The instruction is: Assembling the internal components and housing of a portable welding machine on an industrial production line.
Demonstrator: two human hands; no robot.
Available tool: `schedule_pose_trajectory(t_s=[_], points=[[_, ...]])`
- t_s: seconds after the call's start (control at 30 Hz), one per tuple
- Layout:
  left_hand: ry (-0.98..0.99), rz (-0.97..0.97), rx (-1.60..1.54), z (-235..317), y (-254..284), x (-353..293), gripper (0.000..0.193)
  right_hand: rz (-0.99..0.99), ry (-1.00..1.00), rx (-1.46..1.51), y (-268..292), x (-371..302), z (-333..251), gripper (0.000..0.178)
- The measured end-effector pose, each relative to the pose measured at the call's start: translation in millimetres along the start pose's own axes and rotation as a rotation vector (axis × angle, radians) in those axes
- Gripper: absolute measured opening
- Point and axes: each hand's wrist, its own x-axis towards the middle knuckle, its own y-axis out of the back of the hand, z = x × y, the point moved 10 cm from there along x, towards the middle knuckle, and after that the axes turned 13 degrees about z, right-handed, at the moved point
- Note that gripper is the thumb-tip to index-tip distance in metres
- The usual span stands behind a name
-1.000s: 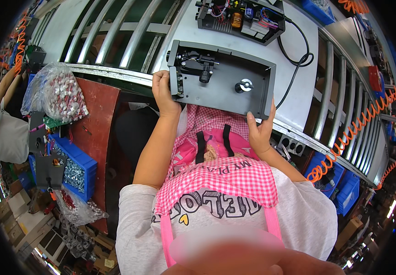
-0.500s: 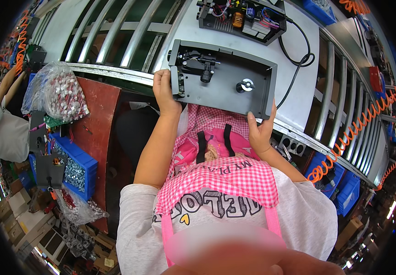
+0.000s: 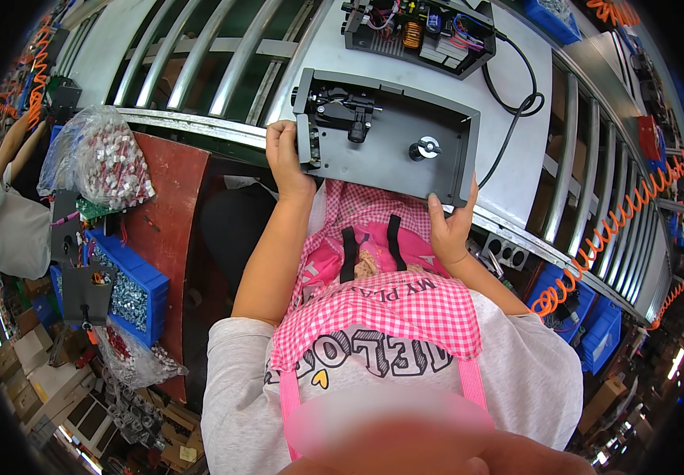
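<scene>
A dark grey metal housing (image 3: 397, 158), open at the top, is held level between both hands at the near edge of the line. My left hand (image 3: 286, 162) grips its left end, with the fingers partly hidden behind the end wall. At the near right corner my right hand (image 3: 451, 226) is closed on the rim, thumb in front. Inside the housing, a black roller mechanism (image 3: 350, 111) is fixed at the left, and a black spindle with a silver wing-shaped knob (image 3: 427, 147) stands at the right.
Beyond the housing stands another unit with exposed coils and wires (image 3: 429, 39), its black cable (image 3: 528, 103) curling rightward. Metal rollers (image 3: 239, 55) flank the white board. Leftward, a red table (image 3: 172, 182) bears bagged connectors (image 3: 112, 158) and a blue screw bin (image 3: 140, 293). A co-worker's arm (image 3: 13, 146) shows far left.
</scene>
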Motion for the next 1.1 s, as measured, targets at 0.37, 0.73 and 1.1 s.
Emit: schedule_pose_trajectory(t_s=[0.37, 0.73, 1.1], points=[[0.004, 0.003, 0.009, -1, 1, 1, 0.009, -0.002, -0.002, -0.005, 0, 0, 0, 0.075], [0.004, -0.003, 0.011, -2, 1, 2, 0.01, 0.008, 0.03, -0.027, 0, 0, -1, 0.074], [-0.044, 0.023, 0.003, -13, 16, 11, 0.024, -0.004, -0.057, 0.047, -1, -6, 11, 0.075]])
